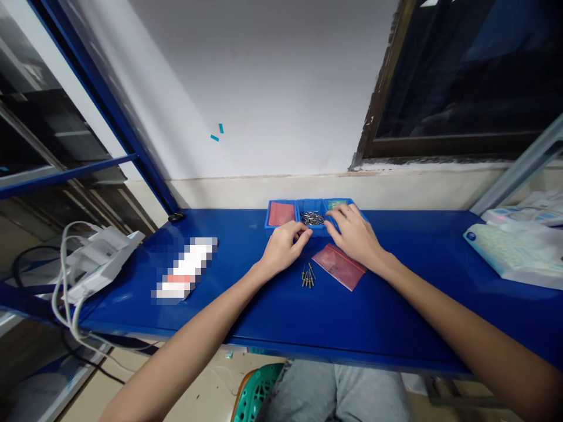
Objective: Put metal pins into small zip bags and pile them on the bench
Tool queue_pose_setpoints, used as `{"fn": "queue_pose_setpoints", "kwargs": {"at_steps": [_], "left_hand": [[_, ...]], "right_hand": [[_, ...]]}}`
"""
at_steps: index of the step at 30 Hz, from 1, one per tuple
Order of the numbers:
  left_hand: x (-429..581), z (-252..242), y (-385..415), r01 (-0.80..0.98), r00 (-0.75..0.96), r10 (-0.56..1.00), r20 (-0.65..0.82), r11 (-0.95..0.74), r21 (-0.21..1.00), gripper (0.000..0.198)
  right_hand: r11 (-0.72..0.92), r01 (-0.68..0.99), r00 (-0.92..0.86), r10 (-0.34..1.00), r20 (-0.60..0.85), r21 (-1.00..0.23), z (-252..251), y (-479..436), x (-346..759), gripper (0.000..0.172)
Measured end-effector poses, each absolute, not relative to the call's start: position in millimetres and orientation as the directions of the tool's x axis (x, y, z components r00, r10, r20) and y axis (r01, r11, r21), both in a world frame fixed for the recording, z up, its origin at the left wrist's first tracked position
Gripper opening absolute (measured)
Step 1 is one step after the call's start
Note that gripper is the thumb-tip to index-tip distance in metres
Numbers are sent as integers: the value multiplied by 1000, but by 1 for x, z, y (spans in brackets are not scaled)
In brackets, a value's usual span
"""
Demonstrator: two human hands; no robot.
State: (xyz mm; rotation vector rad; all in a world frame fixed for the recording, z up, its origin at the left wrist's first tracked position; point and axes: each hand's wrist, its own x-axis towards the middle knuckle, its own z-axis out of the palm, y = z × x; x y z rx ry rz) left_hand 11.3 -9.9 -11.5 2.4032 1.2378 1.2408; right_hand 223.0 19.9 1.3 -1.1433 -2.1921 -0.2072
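My left hand (285, 245) is at the front edge of a blue divided bin (275, 232), thumb and index finger closed together. Whatever they may hold is too small to make out. Over the bin's right side is my right hand (355, 234), its thumb and fingers apart with nothing visible between them. Between both hands, the middle compartment holds many silver blind rivets (312, 218). Red plastic bags (281, 213) fill the left compartment; something green (336, 204) shows in the right one. A small group of rivets (308, 276) lies on the table beside a flat red zip bag (339, 266).
The blue table (264, 305) meets a white wall behind. To the left are a pixelated white object (187, 269) and a white power strip (101, 264) with cables. A pack of wipes (497, 252) lies at the right. A green stool (257, 392) is below.
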Motion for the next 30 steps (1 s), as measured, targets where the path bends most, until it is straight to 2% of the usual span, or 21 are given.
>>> {"fn": "queue_pose_setpoints", "kwargs": {"at_steps": [5, 11, 14, 18, 26, 30], "left_hand": [[7, -4, -13, 729, 373, 735, 565, -609, 311, 40], [-1, -1, -10, 762, 415, 742, 527, -599, 244, 45], [-6, 2, -9, 723, 522, 726, 447, -655, 219, 41], [-9, 6, -8, 643, 609, 684, 401, -722, 254, 23], [-8, -4, -6, 721, 570, 710, 413, -674, 162, 23], [-5, -10, -6, 733, 529, 714, 459, -657, 176, 27]], "right_hand": [[709, 658, -573, 689, 444, -251, -2, -3, 217, 25], [731, 556, -704, 667, 244, -395, 5, -21, 208, 15], [752, 499, -776, 609, 165, -431, 6, -25, 208, 23], [734, 498, -788, 606, 114, -462, 4, -23, 211, 26], [709, 529, -766, 636, 96, -466, 3, -17, 212, 33], [704, 542, -767, 638, 71, -459, 4, -17, 212, 26]]}}
